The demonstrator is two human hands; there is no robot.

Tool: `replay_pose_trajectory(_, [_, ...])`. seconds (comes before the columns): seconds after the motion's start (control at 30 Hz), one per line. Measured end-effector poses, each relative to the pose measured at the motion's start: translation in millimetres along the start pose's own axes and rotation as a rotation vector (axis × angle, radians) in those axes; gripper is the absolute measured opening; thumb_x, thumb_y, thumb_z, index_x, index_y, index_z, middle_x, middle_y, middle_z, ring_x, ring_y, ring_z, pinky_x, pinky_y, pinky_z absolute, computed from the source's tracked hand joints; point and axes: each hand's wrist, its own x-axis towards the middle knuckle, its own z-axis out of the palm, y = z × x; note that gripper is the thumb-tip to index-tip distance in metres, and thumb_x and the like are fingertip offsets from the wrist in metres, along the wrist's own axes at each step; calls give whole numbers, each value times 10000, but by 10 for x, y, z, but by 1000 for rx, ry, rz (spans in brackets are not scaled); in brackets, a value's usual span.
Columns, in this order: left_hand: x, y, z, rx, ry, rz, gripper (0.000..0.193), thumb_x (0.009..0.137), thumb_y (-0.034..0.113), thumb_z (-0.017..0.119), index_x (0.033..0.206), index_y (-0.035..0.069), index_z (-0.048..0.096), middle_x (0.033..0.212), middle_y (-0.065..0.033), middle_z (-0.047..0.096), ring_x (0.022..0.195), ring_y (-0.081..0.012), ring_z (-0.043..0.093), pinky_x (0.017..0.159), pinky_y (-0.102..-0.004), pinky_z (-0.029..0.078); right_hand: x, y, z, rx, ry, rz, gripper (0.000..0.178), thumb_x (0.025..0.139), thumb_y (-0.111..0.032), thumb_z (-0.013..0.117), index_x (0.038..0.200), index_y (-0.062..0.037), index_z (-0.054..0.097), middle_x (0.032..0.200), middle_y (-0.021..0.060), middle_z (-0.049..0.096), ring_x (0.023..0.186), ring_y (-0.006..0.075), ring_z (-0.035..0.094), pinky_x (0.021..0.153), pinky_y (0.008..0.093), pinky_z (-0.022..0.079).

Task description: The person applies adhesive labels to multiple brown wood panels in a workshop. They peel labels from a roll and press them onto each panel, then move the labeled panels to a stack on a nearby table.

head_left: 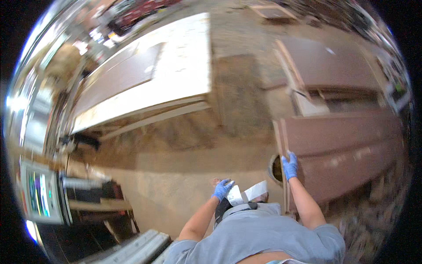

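Note:
My left hand (223, 189), in a blue glove, is in front of my waist with its fingers closed at the edge of a white sheet of paper (234, 196). Beside that sheet, a second white piece (256, 191) shows; whether the two are joined I cannot tell. My right hand (290, 166), also gloved in blue, rests on a large reddish-brown panel (343, 154) near its left edge. Its fingers are stretched out and slightly apart. The panel lies at my right, on top of what looks like another one.
A white-topped table (184, 66) stands ahead on the left, bearing a brown panel (121, 77). More brown panels (334, 66) are stacked at the far right. A round bucket (276, 169) is beside the right-hand stack. A lit monitor (40, 193) stands at the left.

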Motion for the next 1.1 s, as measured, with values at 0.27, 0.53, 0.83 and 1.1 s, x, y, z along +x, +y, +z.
replay_pose_trajectory(0.27, [183,-1171,-2009,-409,483,-71,427,836,306,643,1127,-1,588,1062,-90,629,907,-153,593,780,-284,484,463,-2313,2159,275,-436,-163,424,793,-236,670,1166,-66,562,1180,125,557,1087,254,528,942,334,406])
replay_pose_trajectory(0.53, [270,-1406,-3332,-586,630,-167,431,826,292,665,1133,2,580,1014,-98,636,845,-160,593,738,-286,494,996,-4153,3711,116,-525,-517,369,821,-265,587,1133,-66,590,1171,146,565,1101,265,524,962,343,388])
replay_pose_trajectory(0.83, [1096,-761,-4069,-619,816,-135,399,857,275,626,1140,0,571,1051,-113,611,908,-169,570,798,-293,466,2117,-6078,5545,-373,-503,-837,367,797,-264,502,1145,-197,599,1108,132,583,1052,282,537,899,393,435])
replay_pose_trajectory(1.1, [1410,-587,-4043,-824,1098,-215,392,846,258,638,1112,-23,576,1031,-115,609,879,-183,573,777,-314,482,2780,-6937,6912,-603,-580,-953,252,754,-205,497,947,-162,653,980,159,626,928,329,611,751,447,495])
